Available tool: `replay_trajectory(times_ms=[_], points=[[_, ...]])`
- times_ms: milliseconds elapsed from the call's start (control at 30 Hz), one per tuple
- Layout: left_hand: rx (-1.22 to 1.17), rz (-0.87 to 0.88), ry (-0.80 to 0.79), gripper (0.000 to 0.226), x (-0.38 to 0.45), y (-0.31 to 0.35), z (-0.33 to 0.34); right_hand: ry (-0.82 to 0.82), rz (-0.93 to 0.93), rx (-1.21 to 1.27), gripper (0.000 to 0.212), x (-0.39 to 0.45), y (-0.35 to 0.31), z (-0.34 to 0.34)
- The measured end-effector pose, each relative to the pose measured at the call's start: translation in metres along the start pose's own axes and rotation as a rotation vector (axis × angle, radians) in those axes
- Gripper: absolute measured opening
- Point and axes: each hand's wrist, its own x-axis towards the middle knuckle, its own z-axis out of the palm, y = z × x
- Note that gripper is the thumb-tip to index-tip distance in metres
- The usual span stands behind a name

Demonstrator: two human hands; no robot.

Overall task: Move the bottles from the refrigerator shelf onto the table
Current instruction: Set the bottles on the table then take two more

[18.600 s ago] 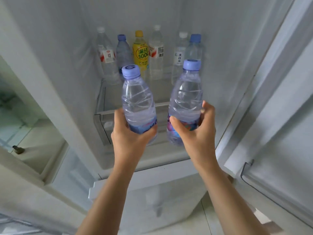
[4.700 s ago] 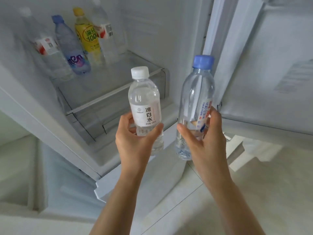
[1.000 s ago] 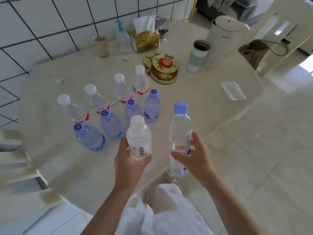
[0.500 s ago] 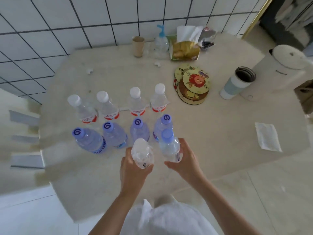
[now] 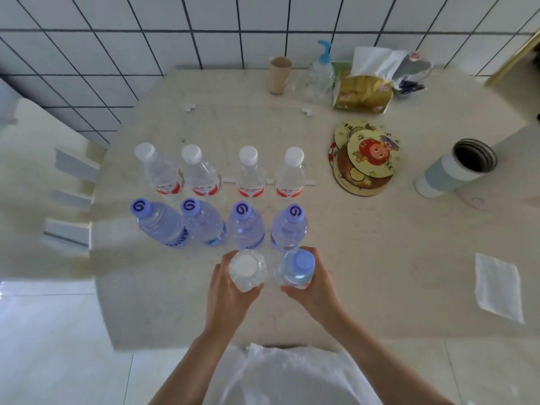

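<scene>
Seen from straight above, my left hand (image 5: pixel 226 290) grips a white-capped bottle (image 5: pixel 247 268) and my right hand (image 5: pixel 317 283) grips a blue-capped bottle (image 5: pixel 298 267). Both stand upright, low over the beige table (image 5: pixel 380 244), side by side just in front of a row of several purple-capped bottles (image 5: pixel 244 223). Whether their bases touch the table is hidden. Behind that row stands a row of several white-capped, red-labelled bottles (image 5: pixel 248 171).
At the right of the table are round coasters (image 5: pixel 365 159), an open tumbler (image 5: pixel 455 168) and a folded white cloth (image 5: pixel 498 287). Along the tiled wall stand a paper cup (image 5: pixel 280 74), a pump bottle (image 5: pixel 321 74) and a tissue pack (image 5: pixel 365 89). A chair (image 5: pixel 55 176) is at the left.
I have leaned over the table, so the view is now straight down. Both hands have lowered their bottles to just in front of the purple-capped row.
</scene>
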Motion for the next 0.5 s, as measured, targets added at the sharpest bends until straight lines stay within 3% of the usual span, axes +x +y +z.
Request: replay_trajectory(times_ms=[267, 500], points=[[0.069, 0.036, -0.123, 0.067, 0.010, -0.001, -0.015, -0.025, -0.012, 0.021, 0.062, -0.004, -0.004, 0.004], [0.052, 0.033, -0.093, 0.067, 0.006, 0.000, -0.014, -0.051, -0.030, -0.013, 0.065, 0.000, 0.006, 0.002]])
